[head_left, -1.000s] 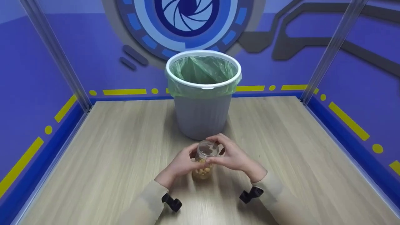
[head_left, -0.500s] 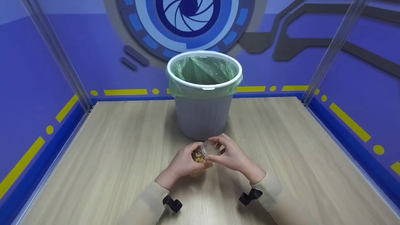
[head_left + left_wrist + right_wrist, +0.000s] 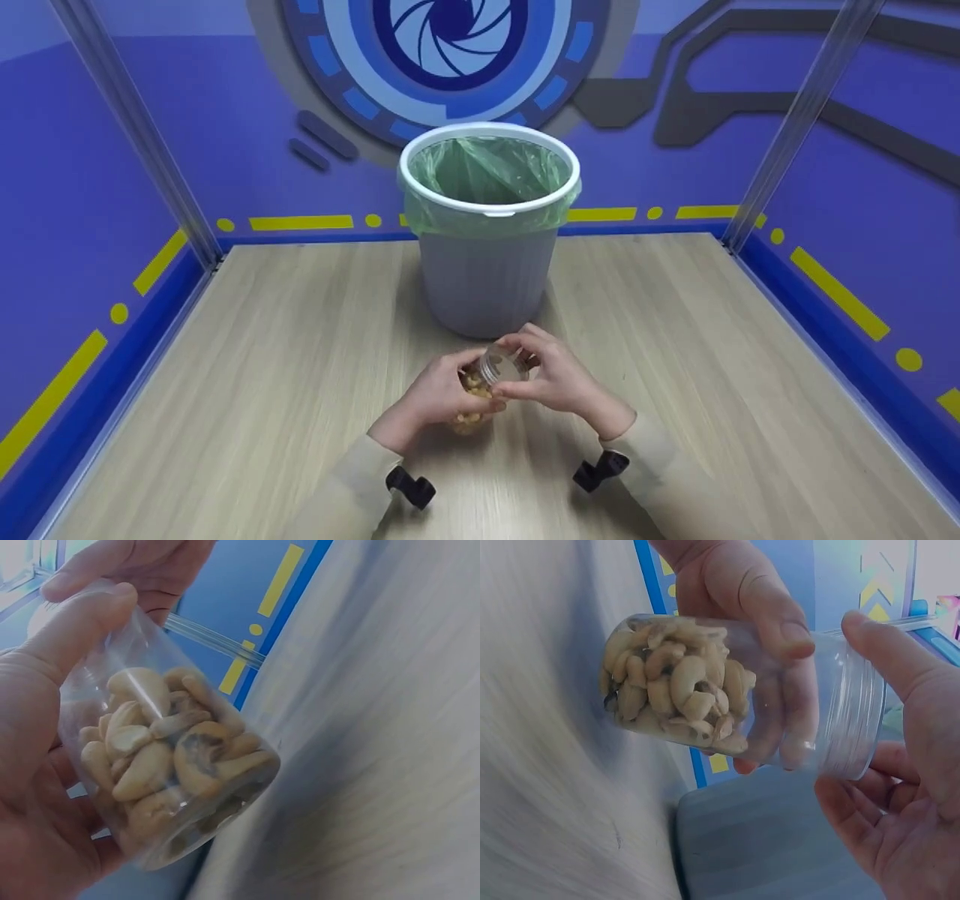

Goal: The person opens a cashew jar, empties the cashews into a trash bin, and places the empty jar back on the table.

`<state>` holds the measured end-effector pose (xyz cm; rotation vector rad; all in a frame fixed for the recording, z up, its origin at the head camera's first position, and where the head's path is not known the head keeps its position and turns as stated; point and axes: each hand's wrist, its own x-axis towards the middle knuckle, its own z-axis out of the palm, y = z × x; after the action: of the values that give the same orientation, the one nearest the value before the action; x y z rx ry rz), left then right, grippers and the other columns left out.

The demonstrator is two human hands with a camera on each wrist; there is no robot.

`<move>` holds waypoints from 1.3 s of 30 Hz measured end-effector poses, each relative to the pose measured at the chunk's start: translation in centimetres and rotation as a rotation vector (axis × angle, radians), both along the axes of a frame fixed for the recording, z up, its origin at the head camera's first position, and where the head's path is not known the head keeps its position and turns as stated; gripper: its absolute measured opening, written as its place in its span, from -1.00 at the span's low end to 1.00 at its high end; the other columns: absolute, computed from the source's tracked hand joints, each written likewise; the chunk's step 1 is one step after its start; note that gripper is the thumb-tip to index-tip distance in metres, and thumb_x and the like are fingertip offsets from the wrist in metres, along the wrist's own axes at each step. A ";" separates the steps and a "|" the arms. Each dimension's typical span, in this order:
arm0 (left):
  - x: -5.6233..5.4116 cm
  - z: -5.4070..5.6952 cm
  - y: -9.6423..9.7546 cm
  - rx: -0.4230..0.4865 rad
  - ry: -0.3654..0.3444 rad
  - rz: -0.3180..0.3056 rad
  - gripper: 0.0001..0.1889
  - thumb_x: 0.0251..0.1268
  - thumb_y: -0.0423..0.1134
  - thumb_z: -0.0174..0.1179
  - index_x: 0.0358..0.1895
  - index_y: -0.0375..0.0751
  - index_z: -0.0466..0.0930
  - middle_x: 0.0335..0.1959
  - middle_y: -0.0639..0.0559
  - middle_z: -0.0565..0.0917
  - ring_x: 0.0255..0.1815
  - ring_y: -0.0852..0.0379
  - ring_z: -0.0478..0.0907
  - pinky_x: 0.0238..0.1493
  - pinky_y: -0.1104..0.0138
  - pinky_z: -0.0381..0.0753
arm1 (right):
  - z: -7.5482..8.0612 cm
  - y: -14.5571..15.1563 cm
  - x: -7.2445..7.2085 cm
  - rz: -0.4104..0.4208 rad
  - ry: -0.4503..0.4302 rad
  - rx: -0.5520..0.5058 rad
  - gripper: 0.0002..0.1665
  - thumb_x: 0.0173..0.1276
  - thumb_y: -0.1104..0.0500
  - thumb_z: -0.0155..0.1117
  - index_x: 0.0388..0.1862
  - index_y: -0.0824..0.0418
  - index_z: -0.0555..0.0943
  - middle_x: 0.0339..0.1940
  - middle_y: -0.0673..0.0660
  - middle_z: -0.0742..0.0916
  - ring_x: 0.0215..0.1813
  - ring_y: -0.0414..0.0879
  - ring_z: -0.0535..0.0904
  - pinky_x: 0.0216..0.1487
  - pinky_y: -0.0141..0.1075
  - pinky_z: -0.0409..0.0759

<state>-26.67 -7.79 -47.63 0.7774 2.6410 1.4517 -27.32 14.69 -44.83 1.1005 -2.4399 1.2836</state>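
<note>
A clear plastic jar [image 3: 474,384], partly filled with cashew nuts [image 3: 682,686], tilts with its top toward the right. My left hand [image 3: 436,390] grips the jar's body, thumb on the near side and fingers behind. At the ringed, see-through lid end [image 3: 855,716], my right hand [image 3: 559,375] holds on with thumb on one side and fingers on the other. The left wrist view shows the jar's rounded base close over the tabletop, with the left thumb [image 3: 90,630] across its upper part. The nuts lie toward the base, and the upper part of the jar holds none.
Directly behind the hands stands a grey bin [image 3: 487,277] with a white rim and a green bag liner [image 3: 487,169]. The wood-grain table [image 3: 300,322] is bounded by blue printed panels [image 3: 187,112] and metal corner posts. Each sleeve carries a black wrist mount [image 3: 412,487].
The jar has gone from nearly upright to leaning, its top toward the right hand and its base swung slightly left. Both hands stay on it in nearly the same place.
</note>
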 end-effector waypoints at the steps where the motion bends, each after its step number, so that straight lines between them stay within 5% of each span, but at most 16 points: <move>1: 0.0 0.0 0.0 0.000 -0.009 -0.007 -0.29 -0.08 0.10 0.61 0.23 0.00 0.65 -0.11 0.09 0.78 -0.17 0.20 0.63 -0.08 0.25 0.63 | 0.0 0.0 0.0 0.011 0.005 -0.003 -0.40 0.12 0.03 0.66 0.09 0.23 0.68 -0.14 0.16 0.68 -0.19 -0.08 0.61 -0.19 -0.32 0.66; 11: -0.3 0.2 -0.6 0.036 -0.133 -0.104 -0.38 -0.06 -0.04 0.61 0.15 -0.11 0.69 -0.10 0.05 0.77 -0.15 0.19 0.64 -0.04 0.26 0.65 | -0.4 0.3 -0.5 0.134 0.119 -0.010 -0.36 0.08 0.12 0.68 0.12 0.32 0.66 -0.11 0.19 0.69 -0.21 0.07 0.66 -0.23 -0.25 0.71; 16: -0.3 0.2 -0.5 0.017 -0.136 -0.097 -0.39 -0.07 -0.10 0.60 0.13 -0.16 0.69 -0.13 0.06 0.78 -0.18 0.20 0.64 -0.07 0.26 0.65 | -0.3 0.5 -0.6 0.153 0.055 0.000 -0.35 0.11 0.14 0.66 0.16 0.31 0.64 -0.08 0.21 0.68 -0.15 0.05 0.66 -0.19 -0.22 0.74; 21: -0.1 0.2 0.2 -0.025 -0.084 0.007 -0.31 -0.08 0.04 0.62 0.20 -0.05 0.65 -0.08 0.05 0.76 -0.13 0.14 0.64 -0.02 0.17 0.64 | 0.0 0.4 -0.4 0.069 -0.084 0.043 -0.33 0.22 0.11 0.59 0.26 0.29 0.57 0.03 0.21 0.66 -0.02 0.06 0.60 -0.10 -0.18 0.73; 27: 0.3 0.1 0.7 -0.085 0.049 0.127 -0.23 -0.04 0.11 0.60 0.28 -0.09 0.59 0.11 -0.05 0.72 0.08 -0.01 0.64 0.11 0.03 0.63 | -0.1 -0.4 0.4 -0.127 -0.028 0.186 -0.30 0.37 -0.08 0.44 0.27 0.35 0.51 -0.01 0.19 0.68 -0.20 -0.12 0.58 -0.20 -0.30 0.61; 32: 0.4 0.0 0.7 -0.096 0.094 0.102 -0.26 -0.05 0.08 0.62 0.26 -0.08 0.61 0.07 -0.01 0.73 0.06 -0.01 0.65 0.10 0.05 0.64 | -0.7 -0.9 0.5 -0.174 0.015 0.142 -0.43 0.29 -0.05 0.52 0.06 0.30 0.58 -0.22 0.13 0.67 -0.38 -0.27 0.48 -0.34 -0.40 0.52; 39: 0.3 0.1 0.3 -0.052 0.023 0.023 -0.29 -0.04 0.04 0.61 0.25 -0.03 0.62 0.00 0.05 0.76 -0.01 0.10 0.66 0.09 0.17 0.62 | -1.2 -0.9 0.1 -0.122 0.089 0.041 -0.49 0.16 0.01 0.63 -0.07 0.26 0.61 -0.29 0.13 0.67 -0.41 -0.33 0.42 -0.41 -0.45 0.46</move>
<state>-26.36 -7.49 -47.53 0.7664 2.7020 1.3819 -27.20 13.78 -46.01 0.9791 -2.4360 1.1294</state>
